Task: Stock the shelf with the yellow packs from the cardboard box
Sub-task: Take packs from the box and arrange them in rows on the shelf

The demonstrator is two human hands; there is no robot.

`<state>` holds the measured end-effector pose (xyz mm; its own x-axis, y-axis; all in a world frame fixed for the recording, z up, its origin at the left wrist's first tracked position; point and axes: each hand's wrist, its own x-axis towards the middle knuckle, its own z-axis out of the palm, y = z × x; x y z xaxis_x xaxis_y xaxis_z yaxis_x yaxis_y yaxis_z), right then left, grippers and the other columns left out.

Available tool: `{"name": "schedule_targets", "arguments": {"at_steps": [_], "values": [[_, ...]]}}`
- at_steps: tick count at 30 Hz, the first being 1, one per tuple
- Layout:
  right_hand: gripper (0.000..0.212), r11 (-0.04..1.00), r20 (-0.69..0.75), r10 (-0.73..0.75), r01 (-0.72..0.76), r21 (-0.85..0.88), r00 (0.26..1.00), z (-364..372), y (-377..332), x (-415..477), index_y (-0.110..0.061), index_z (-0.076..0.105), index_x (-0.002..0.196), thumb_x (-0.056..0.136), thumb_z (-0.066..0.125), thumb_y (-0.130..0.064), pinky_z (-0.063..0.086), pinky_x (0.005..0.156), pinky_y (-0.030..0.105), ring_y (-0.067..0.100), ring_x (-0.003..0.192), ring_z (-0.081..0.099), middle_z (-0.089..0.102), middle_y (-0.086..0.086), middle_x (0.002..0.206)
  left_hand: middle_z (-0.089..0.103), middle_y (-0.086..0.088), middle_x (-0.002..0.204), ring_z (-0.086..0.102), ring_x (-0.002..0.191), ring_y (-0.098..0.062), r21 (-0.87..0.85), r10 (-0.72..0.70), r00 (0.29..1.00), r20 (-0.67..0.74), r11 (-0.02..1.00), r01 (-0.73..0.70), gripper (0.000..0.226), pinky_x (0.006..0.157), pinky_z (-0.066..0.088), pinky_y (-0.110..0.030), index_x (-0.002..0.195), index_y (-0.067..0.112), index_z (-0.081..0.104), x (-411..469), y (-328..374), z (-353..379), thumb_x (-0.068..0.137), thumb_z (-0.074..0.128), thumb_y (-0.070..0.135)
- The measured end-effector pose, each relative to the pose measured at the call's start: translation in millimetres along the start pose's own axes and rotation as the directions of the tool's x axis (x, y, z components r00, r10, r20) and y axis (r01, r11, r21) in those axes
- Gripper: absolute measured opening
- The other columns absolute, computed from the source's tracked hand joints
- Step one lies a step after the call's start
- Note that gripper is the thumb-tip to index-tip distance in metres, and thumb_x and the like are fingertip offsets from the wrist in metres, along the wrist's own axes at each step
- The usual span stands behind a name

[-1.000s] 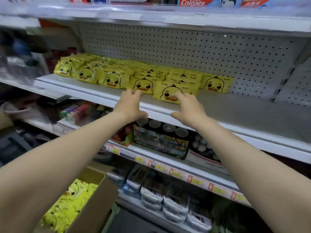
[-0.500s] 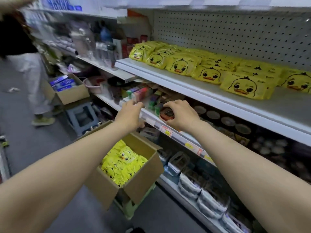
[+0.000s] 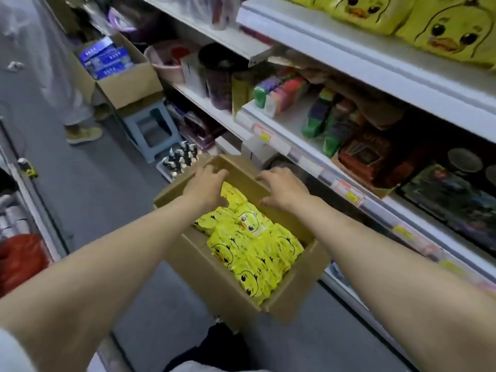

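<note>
Cardboard box (image 3: 204, 275) with yellow packs (image 3: 255, 251) piled inside it, shelf (image 3: 362, 63) up above the box, left hand (image 3: 206, 183) and right hand (image 3: 281, 189) both loose and empty just over the box, ready to grab some.

Blue stool (image 3: 134, 122), carton of blue packs (image 3: 128, 84), pink basin (image 3: 164, 66), red bag (image 3: 21, 261)
</note>
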<state>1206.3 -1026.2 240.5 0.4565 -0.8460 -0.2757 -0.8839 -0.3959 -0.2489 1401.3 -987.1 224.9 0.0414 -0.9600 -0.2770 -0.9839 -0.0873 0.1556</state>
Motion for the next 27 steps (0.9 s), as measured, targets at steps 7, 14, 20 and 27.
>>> {"name": "schedule_targets", "arguments": {"at_steps": [7,14,20,27], "values": [[0.052,0.965,0.317,0.184,-0.232,0.121,0.93,104,-1,61,-0.027,0.06,0.13,0.083,0.076,-0.039,0.046,0.091,0.035,0.029,0.123,0.052,0.059,0.007,0.132,0.051,-0.011,0.127,0.048,0.119,-0.031,-0.038,0.056,0.922,0.383,0.998,-0.045,0.072,0.1,0.045,-0.043,0.136,0.03,0.049,76,-73,87,0.073,0.081,0.043],[0.054,0.885,0.542,0.261,-0.423,0.197,0.799,213,1,87,-0.02,0.059,0.131,0.084,0.075,-0.042,0.047,0.089,0.036,0.027,0.123,0.052,0.059,0.006,0.132,0.05,-0.01,0.133,0.047,0.122,-0.031,0.039,0.054,0.856,0.515,0.995,-0.087,0.074,0.101,0.044,-0.047,0.137,0.029,0.047,126,-139,169,0.072,0.078,0.049],[0.054,0.871,0.555,0.291,-0.455,0.183,0.779,274,-10,109,-0.018,0.058,0.13,0.084,0.075,-0.041,0.047,0.084,0.036,0.029,0.122,0.052,0.059,0.008,0.128,0.04,-0.008,0.142,0.041,0.127,-0.033,0.125,0.054,0.805,0.59,0.98,-0.158,0.077,0.1,0.041,-0.046,0.141,0.035,0.039,157,-162,208,0.075,0.078,0.043],[0.054,0.884,0.468,0.362,-0.456,0.102,0.806,312,-22,118,-0.016,0.054,0.129,0.085,0.074,-0.041,0.047,0.09,0.038,0.027,0.124,0.046,0.053,0.007,0.129,0.047,-0.01,0.131,0.048,0.117,-0.033,0.145,0.08,0.805,0.588,0.968,-0.202,0.074,0.091,0.044,-0.044,0.135,0.029,0.04,174,-168,228,0.074,0.081,0.033]]}}
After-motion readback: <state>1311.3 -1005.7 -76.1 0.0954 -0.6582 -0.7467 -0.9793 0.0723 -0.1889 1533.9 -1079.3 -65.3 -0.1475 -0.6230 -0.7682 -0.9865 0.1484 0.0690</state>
